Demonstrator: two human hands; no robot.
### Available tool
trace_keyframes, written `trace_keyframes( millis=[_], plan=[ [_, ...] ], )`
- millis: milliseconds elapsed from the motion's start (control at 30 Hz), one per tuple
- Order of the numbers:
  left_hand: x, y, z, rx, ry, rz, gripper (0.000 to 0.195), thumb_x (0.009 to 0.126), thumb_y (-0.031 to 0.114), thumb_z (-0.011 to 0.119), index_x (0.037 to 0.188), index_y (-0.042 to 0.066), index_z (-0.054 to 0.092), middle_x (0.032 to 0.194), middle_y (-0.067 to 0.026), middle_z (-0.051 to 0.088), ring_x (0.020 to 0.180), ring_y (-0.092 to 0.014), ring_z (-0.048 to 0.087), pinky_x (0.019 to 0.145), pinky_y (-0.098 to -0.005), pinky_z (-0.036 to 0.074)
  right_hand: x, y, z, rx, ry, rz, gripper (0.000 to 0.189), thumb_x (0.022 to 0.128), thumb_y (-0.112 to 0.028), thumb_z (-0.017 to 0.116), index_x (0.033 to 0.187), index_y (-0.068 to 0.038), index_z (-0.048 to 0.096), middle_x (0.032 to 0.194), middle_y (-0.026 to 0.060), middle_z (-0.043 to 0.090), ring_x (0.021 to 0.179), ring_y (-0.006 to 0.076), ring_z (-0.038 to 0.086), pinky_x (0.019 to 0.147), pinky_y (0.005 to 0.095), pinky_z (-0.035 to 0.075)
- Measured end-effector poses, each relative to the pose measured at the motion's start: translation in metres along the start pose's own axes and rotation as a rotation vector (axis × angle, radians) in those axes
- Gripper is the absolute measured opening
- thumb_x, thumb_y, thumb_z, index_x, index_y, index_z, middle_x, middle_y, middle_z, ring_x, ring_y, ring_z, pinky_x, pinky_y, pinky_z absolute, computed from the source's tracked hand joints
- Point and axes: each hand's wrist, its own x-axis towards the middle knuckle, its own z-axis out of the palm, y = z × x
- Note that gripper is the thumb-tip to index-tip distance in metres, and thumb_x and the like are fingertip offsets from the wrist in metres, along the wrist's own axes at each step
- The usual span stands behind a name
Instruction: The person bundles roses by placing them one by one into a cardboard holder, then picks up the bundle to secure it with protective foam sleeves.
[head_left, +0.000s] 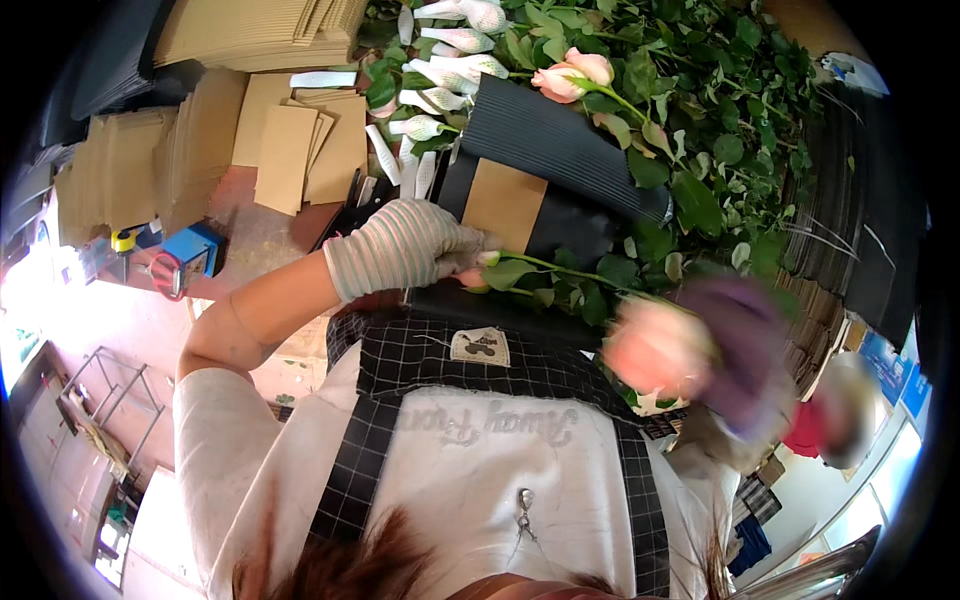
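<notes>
My left hand, in a striped knitted glove, has its fingers bunched around the head end of a rose. A pale pink rose head shows just below the fingertips, and a green stem runs off to the right. Under these lie a black wrapping sheet and a brown cardboard piece. My right hand, in a purple glove, is blurred by motion. It holds a large pink rose, also blurred, in front of my apron; the fingers are hard to make out.
Black corrugated board lies beyond the sheet, with pink roses above it. White foam net sleeves cover several buds. Rose foliage fills the upper right. Cardboard stacks and a blue box stand left. Another person is at right.
</notes>
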Motion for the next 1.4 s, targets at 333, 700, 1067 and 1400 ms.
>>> trace_keyframes(
  millis=[333,700,1067,1400],
  plan=[
    [-0.009,-0.007,0.009,0.170,0.134,0.090,0.030,0.081,0.023,0.060,0.110,0.024,0.063,0.073,-0.0106,0.063,0.069,-0.031,0.062,0.065,-0.0422,0.049,0.049,0.079,0.181,-0.022,0.269,0.096,0.022,0.074,-0.006,0.059,0.095,-0.010,0.063,0.088,0.0091,0.058,0.080,0.0307,0.057,0.069,0.0415,0.044],
    [-0.017,-0.008,0.001,-0.005,0.552,0.072,0.040,0.073,0.025,0.070,0.109,0.011,0.063,0.086,-0.0103,0.062,0.079,-0.027,0.060,0.073,-0.0385,0.048,0.049,0.081,0.184,0.042,0.243,-0.007,0.026,0.074,-0.009,0.061,0.099,-0.009,0.063,0.090,0.0096,0.059,0.083,0.0309,0.058,0.070,0.0415,0.046],
    [0.012,0.013,0.019,0.296,0.330,0.212,0.042,0.073,0.024,0.068,0.112,0.009,0.060,0.116,-0.0129,0.055,0.107,-0.032,0.051,0.093,-0.0432,0.039,-0.047,0.090,0.118,-0.219,0.480,0.320,0.019,0.079,-0.018,0.064,0.094,-0.007,0.064,0.090,0.0122,0.063,0.083,0.0312,0.060,0.073,0.0404,0.047],
    [0.008,0.018,0.009,0.379,0.213,0.221,0.030,0.076,0.022,0.065,0.104,0.013,0.064,0.116,-0.0105,0.055,0.108,-0.031,0.049,0.091,-0.0440,0.041,-0.016,0.066,0.045,-0.243,0.585,0.248,0.016,0.074,-0.010,0.067,0.089,-0.009,0.064,0.086,0.0082,0.062,0.081,0.0275,0.059,0.079,0.0372,0.045]
  ],
)
